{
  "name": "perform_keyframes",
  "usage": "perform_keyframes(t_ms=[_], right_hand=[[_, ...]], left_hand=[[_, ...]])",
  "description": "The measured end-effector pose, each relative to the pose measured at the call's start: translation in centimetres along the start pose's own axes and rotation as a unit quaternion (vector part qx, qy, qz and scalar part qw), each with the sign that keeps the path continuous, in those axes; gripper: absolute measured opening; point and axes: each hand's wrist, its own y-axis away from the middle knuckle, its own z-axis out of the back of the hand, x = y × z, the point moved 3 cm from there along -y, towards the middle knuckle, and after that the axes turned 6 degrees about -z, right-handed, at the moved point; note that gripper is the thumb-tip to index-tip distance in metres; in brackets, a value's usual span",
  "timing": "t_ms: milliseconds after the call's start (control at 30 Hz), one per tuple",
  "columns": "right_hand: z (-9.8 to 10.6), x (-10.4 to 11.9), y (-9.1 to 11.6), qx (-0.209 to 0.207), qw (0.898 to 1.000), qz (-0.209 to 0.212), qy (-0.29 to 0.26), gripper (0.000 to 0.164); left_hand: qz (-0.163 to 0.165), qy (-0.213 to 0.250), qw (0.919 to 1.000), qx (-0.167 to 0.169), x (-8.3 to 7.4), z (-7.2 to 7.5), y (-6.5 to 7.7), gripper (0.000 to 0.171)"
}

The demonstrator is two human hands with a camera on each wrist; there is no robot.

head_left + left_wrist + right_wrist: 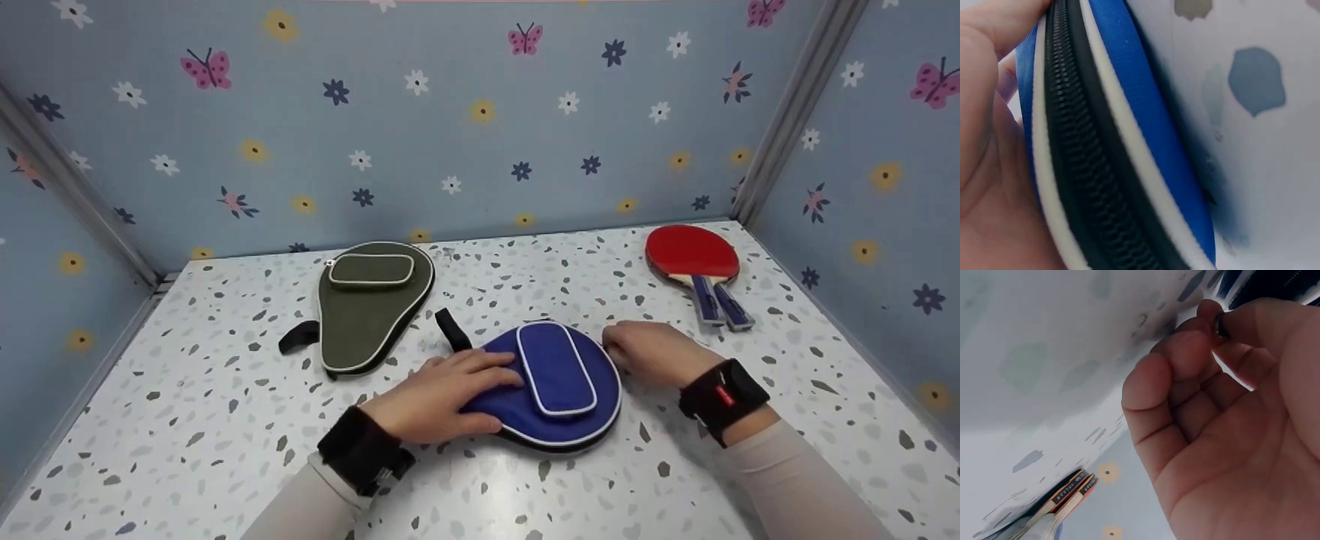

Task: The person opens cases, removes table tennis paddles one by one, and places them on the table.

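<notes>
Blue case [556, 375] lies flat on speckled surface [495, 502], olive case [367, 319] nearby. Left hand [450, 391] rests spread on blue case; right hand [654, 351] pinches small dark tab [1220, 326] at its right edge.

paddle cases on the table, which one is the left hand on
The blue case: the left hand lies across its narrow end. The olive case, farther back, has no hand on it.
</notes>
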Motion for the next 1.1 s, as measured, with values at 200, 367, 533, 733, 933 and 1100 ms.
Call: perform_keyframes(t_ms=[200, 367, 533, 733, 933, 1100], right_hand=[[0.0, 0.2, 0.1, -0.009, 1.000, 0.004, -0.001, 0.017], [-0.4, 0.3, 0.0, -0.017, 1.000, -0.006, -0.014, 0.021], [-0.4, 0.3, 0.1, -0.020, 1.000, -0.013, -0.005, 0.021], [0.2, 0.5, 0.2, -0.008, 1.000, -0.011, 0.012, 0.022], [0.7, 0.6, 0.4, 0.007, 1.000, -0.009, 0.023, 0.024], [0.8, 0.6, 0.5, 0.016, 1.000, -0.015, 0.021, 0.021]], left_hand=[[-0.007, -0.011, 0.9999, -0.001, -0.1, -0.2, 0.3, 0.065], [0.011, -0.014, 0.9998, 0.004, -0.1, -0.4, 0.3, 0.077], [0.008, -0.026, 0.9996, -0.007, -0.2, -0.5, 0.1, 0.073], [0.007, -0.034, 0.9993, -0.016, -0.5, -0.3, 0.0, 0.066], [0.016, -0.033, 0.9986, -0.037, -0.6, -0.4, -0.2, 0.063], [0.046, -0.037, 0.9972, -0.047, -0.7, -0.5, -0.3, 0.064]])
